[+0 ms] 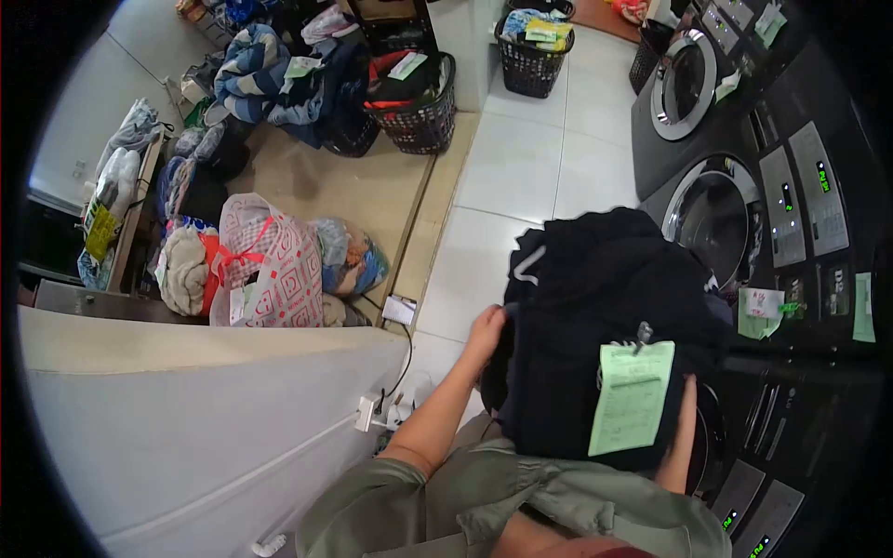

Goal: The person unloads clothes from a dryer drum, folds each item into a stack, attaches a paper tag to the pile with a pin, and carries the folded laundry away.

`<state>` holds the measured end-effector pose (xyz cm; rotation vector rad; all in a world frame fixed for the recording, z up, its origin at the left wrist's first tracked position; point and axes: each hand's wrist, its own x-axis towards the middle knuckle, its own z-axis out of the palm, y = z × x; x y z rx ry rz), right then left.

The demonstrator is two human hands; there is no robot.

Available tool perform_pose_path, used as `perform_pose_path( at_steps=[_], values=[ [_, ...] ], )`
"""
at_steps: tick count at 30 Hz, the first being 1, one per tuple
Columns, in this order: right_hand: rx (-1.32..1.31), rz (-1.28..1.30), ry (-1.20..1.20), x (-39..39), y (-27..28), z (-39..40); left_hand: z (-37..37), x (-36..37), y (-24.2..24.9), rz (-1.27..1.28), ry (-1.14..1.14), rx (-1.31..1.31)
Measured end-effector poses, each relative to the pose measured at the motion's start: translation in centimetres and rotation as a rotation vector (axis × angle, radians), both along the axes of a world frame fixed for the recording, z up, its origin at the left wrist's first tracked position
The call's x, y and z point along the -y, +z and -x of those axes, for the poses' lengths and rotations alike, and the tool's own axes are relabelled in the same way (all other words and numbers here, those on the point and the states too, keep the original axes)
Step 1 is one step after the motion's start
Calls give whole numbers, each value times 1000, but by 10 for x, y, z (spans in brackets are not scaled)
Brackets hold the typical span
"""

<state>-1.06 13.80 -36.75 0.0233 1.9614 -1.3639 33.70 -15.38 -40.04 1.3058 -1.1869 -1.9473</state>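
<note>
A bulky pile of black clothes (595,279) is held up in front of my body, above the tiled floor. My left hand (486,333) grips the pile's left side, its fingers partly hidden behind the dark cloth. On the opposite side, my right hand (688,389) supports the pile, with most of the hand out of sight against it. A pale green paper slip (633,400) with print and writing lies on top of the clothes near me, with a small metallic clip (644,333) at its upper edge. Whether a basket is under the clothes cannot be seen.
Front-loading machines (712,219) line the right side close by. A low partition wall (214,400) stands left. Beyond it are a patterned bag (279,265), a basket of clothes (414,121) and heaped laundry. Another black basket (533,70) stands farther ahead on the white tiles (512,172).
</note>
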Motion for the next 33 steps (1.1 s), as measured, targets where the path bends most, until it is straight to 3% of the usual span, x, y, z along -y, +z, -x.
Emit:
perform_pose_path(
  at_steps=[3, 6, 8, 11, 12, 14, 16, 19, 22, 24, 26, 27, 28, 29, 33],
  values=[
    [-88, 45, 25, 89, 18, -8, -2, 46, 13, 95, 137, -27],
    [-109, 8, 316, 173, -24, 38, 2, 99, 5, 57, 317, -4],
    [-255, 9, 465, 255, -44, 51, 6, 141, 11, 58, 390, 205],
    [-219, -77, 530, 376, -84, 67, 12, 210, 28, -59, 509, 140],
    [-95, -103, 564, 425, -17, 43, 10, 231, 27, -75, 577, 159],
    [98, 1, 606, 465, -34, 48, -8, 248, 20, 55, 564, 273],
    [214, 18, 588, 521, 5, 21, -32, 282, -1, 9, 611, 218],
    [307, 179, 628, 590, 5, 1, -49, 325, 24, -15, 732, 192],
    [355, 131, 817, 656, -12, -14, -78, 357, 48, -55, 746, 274],
    [352, 177, 808, 696, 7, -51, -93, 376, 63, -137, 834, 220],
    [367, 196, 859, 737, 6, -86, -154, 396, 5, -94, 816, 250],
    [380, 177, 900, 754, 9, -104, -160, 405, 16, -173, 889, 85],
    [352, 157, 928, 771, 6, -120, -160, 413, 37, -180, 935, 102],
    [358, 135, 976, 790, 12, -139, -180, 425, 24, -165, 871, 186],
    [312, -14, 1028, 873, -16, -229, -306, 493, -84, -125, 766, 291]
  ],
)
